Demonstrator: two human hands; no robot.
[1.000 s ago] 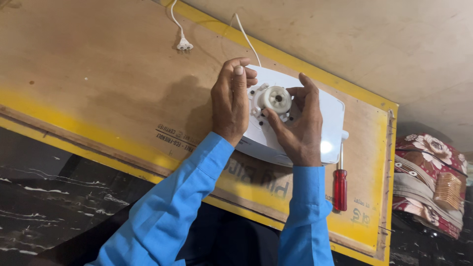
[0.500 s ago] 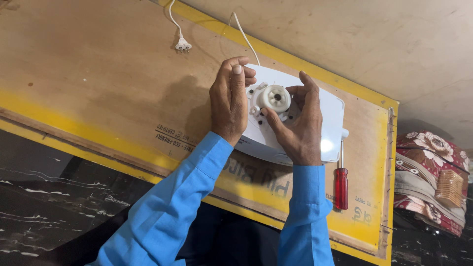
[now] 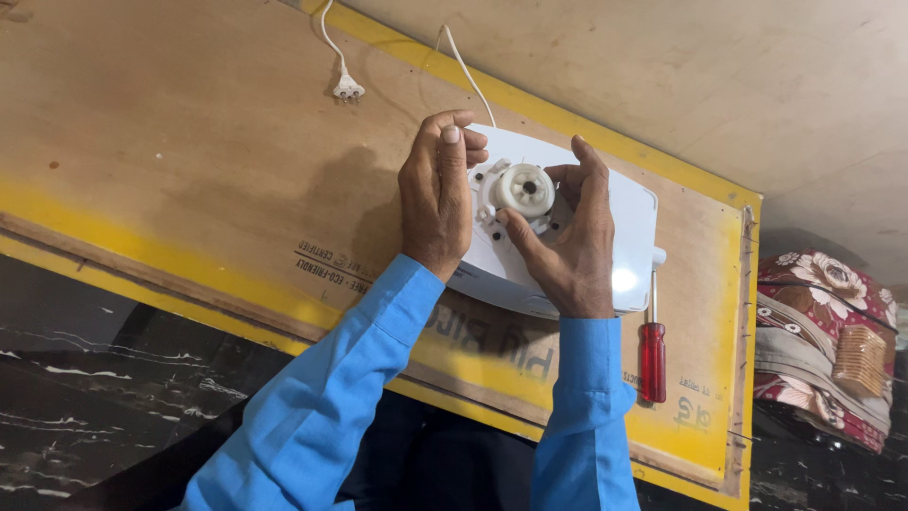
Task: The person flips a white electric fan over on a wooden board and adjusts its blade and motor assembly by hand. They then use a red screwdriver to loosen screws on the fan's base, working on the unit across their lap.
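Hands grip a white appliance base [image 3: 619, 222] lying on a board: left hand [image 3: 437, 194] curled over its edge, right hand [image 3: 567, 241] pinching the white hub [image 3: 525, 187]. Palms hide the base's middle.

I see a glossy white plastic housing [image 3: 629, 241] on matt, rough plywood [image 3: 189, 142]; the screwdriver [image 3: 652, 355] handle is shiny red plastic.

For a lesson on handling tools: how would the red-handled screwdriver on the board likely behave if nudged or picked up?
The screwdriver has a round-looking handle, so it would probably roll sideways if nudged on the board. Its thin metal shaft looks stiff, unlikely to bend. The glossy handle may be a little slippery, and most of the weight probably sits at that end.
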